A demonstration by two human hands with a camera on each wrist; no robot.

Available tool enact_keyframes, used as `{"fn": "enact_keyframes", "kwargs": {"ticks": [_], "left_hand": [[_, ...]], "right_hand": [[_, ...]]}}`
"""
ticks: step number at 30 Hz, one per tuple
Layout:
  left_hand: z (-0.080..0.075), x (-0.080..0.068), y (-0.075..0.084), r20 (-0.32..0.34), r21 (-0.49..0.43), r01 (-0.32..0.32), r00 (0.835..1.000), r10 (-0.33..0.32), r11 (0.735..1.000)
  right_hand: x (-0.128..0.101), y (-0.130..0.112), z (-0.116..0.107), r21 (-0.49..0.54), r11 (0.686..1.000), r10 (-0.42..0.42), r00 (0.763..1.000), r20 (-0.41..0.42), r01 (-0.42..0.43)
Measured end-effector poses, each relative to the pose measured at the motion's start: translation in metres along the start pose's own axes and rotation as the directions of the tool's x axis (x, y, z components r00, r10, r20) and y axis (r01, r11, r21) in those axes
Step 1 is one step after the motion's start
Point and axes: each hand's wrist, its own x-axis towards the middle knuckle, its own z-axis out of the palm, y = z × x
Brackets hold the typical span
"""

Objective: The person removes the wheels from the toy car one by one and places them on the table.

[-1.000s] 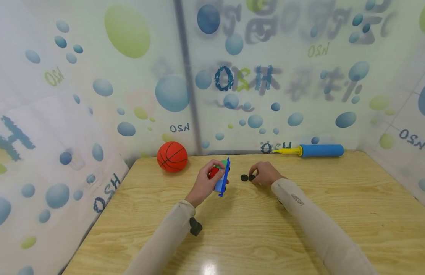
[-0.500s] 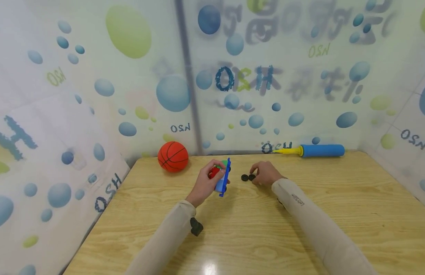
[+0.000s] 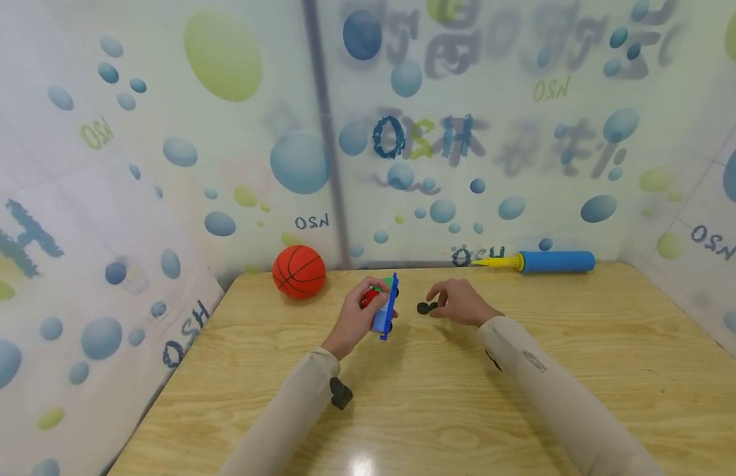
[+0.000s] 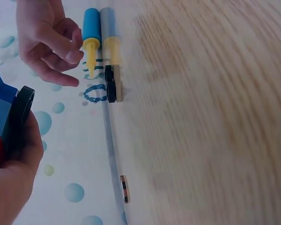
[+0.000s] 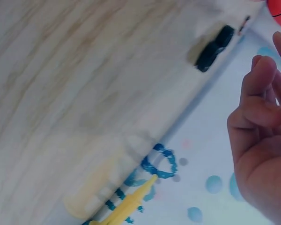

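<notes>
My left hand [image 3: 368,305] grips a toy car [image 3: 389,305] of blue, red and green blocks, tipped on its side above the table. The left wrist view shows the car [image 4: 1,105] with a black wheel [image 4: 22,112] fitted on it. Two loose black wheels [image 3: 426,308] lie together on the wooden table just right of the car; they also show in the wrist views [image 4: 111,83] [image 5: 214,42]. My right hand [image 3: 448,299] hovers just above and behind them with fingers loosely curled and nothing in it.
An orange basketball [image 3: 299,271] rests at the back left of the table [image 3: 582,330]. A blue pump with a yellow nozzle [image 3: 552,261] lies along the back wall at the right. Printed sheets wall in the table at the back and on both sides.
My right hand has lifted off the two black wheels, which stay on the table. The left hand and the car have barely moved.
</notes>
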Motion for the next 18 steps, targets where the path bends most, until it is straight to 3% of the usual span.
{"fn": "enact_keyframes", "kwargs": {"ticks": [7,18], "left_hand": [[-0.001,0.0,0.002,0.018,-0.095,0.054,0.998,-0.052,0.994],[-0.003,-0.004,0.003,0.062,-0.117,0.038,0.998,-0.031,0.992]], "right_hand": [[-0.011,-0.016,-0.004,0.105,0.992,-0.07,0.998,-0.007,0.07],[-0.022,-0.042,0.0,0.253,0.953,-0.16,0.986,-0.051,0.168]]}}
